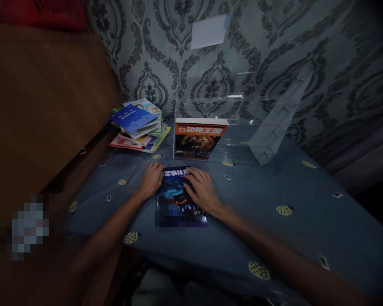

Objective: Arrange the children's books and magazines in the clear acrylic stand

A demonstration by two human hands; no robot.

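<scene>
A dark blue book (175,199) with white Chinese characters along its top lies on the cloth-covered table in front of me. My left hand (152,180) is at its upper left edge, fingers curled round the corner. Across the upper right part of the cover rests my right hand (202,189), its fingers spread and touching the book. Just beyond, a thick book (198,140) with an orange title band and a lion on its cover stands upright in a clear acrylic rack (271,127).
To the left of the rack is an uneven pile of books (137,123), a blue one near the top. A blue-grey tablecloth (252,216) with yellow prints covers the table. Brown wooden furniture (44,106) rises at the left. White paper (209,32) hangs on the patterned wall.
</scene>
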